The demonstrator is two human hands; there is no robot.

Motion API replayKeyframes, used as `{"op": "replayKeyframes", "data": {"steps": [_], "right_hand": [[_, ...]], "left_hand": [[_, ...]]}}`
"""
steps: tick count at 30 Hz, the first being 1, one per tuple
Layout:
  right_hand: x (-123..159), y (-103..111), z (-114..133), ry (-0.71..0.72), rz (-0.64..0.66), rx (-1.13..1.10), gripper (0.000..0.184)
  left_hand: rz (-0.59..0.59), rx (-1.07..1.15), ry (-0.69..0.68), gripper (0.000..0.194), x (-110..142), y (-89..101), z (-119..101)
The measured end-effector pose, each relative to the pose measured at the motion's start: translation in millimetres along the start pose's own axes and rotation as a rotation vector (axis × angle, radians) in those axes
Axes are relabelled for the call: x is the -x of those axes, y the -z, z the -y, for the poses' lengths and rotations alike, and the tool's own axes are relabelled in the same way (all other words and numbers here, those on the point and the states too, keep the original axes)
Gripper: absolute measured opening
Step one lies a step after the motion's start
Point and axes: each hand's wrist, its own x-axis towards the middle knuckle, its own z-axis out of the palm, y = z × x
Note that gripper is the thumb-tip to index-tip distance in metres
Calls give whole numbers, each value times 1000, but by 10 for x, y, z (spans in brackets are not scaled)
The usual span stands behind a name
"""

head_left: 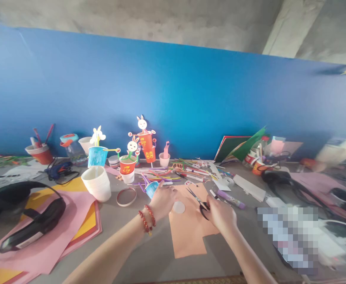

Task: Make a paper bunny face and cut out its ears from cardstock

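My right hand (222, 215) is closed around the black handles of a pair of scissors (196, 196), whose blades point up and left, slightly apart. Beneath the blades lies a sheet of orange paper (187, 234) with a cut-out corner. A small white disc (178, 207) rests on the sheet. My left hand (162, 200), with red bead bracelets at its wrist, is by the paper's upper left edge, close to a tilted blue paper cup (151, 189) with purple strips. Its fingertips are mostly hidden, and I cannot tell whether it grips the cup.
Rabbit-faced cup figures (128, 163) stand behind, near a stack of white cups (96, 183) and a tape roll (126, 196). Headphones (42, 221) lie on coloured paper at left. Markers (230, 199) and pipe cleaners (158, 173) spread along the back. A blue partition (190, 94) rises behind.
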Motion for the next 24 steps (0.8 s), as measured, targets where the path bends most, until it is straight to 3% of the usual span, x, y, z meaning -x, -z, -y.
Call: {"op": "replayKeyframes", "data": {"steps": [3,11,18,24], "right_hand": [[-52,-28,26,18,31,-12,22],[-156,-43,-26,56,166,-163,29],[-25,-4,33,143,191,-266,21],[30,-50,134,178,190,-282,19]], "left_hand": [[69,-79,-18,12,64,-47,-55],[154,-199,-62,28,86,-218,-81],[147,-196,-63,30,214,-187,0],[72,-62,-18,31,349,-96,41]]}}
